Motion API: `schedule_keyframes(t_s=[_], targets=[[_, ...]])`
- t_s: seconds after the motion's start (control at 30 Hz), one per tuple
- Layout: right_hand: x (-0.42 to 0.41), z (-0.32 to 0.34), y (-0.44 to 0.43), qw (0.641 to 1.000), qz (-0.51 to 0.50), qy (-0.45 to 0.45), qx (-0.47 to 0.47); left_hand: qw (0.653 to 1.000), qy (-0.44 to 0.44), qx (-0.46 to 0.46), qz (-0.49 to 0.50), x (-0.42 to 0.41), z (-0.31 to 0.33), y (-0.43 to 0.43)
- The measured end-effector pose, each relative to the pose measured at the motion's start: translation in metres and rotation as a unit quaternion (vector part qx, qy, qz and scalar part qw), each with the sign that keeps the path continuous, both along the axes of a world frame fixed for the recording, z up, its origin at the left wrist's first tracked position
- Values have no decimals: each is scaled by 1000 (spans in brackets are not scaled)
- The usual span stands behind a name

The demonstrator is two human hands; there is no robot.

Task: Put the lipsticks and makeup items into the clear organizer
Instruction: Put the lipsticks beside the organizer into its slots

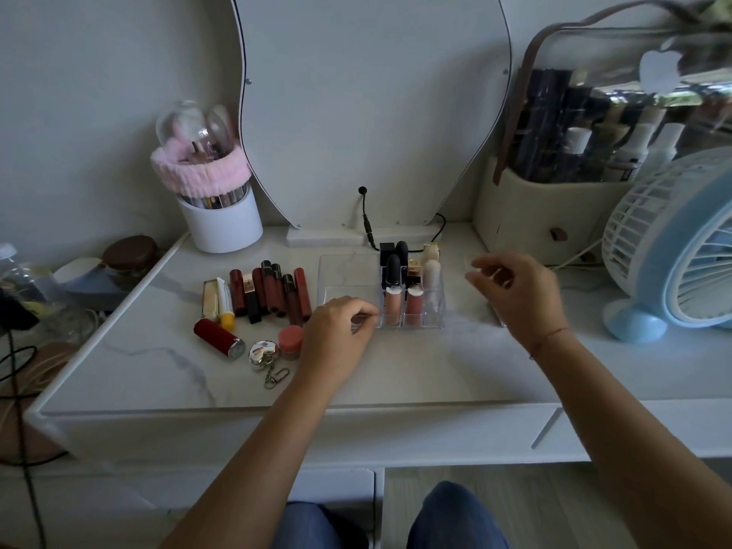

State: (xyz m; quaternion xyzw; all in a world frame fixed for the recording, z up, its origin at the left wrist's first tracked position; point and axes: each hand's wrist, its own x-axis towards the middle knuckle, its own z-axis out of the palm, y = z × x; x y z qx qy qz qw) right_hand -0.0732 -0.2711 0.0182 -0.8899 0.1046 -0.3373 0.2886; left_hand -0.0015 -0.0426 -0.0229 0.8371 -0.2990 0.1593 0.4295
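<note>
A clear organizer (346,271) stands mid-table with several lipsticks and gloss tubes upright in its right-hand cells (412,287). To its left lies a row of dark red lip tubes (273,291), a yellow-capped stick (225,301), a red cylinder (218,338), a pink-lidded jar (290,341) and a silver heart keychain (262,353). My left hand (340,330) rests at the organizer's front left edge, fingers curled; whether it pinches the edge is unclear. My right hand (515,291) hovers right of the organizer, fingers apart and empty.
A white brush holder with a pink band (216,200) stands back left, a mirror (372,112) with its black cable behind. A beige cosmetic bag (554,208) and a blue fan (673,247) fill the right. Clutter sits off the table's left edge.
</note>
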Motion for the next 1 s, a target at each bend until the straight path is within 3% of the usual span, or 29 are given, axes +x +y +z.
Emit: schedule_keyframes(t_s=[0.17,0.33,0.57,0.73,1.0], targets=[[2,-20,-38,979,-94,167,70,1000,3,0,4,1,-1,0],[7,-24,-40,973,-86,207,61,1000,4,4,4,1,-1,-1],[6,-23,-35,981,-74,168,64,1000,1,5,4,2,-1,-1],[2,-9,-18,989,16,89,120,1000,-4,7,2,1,-1,0],[7,6,24,987,102,-3,122,1000,-1,11,2,0,0,0]])
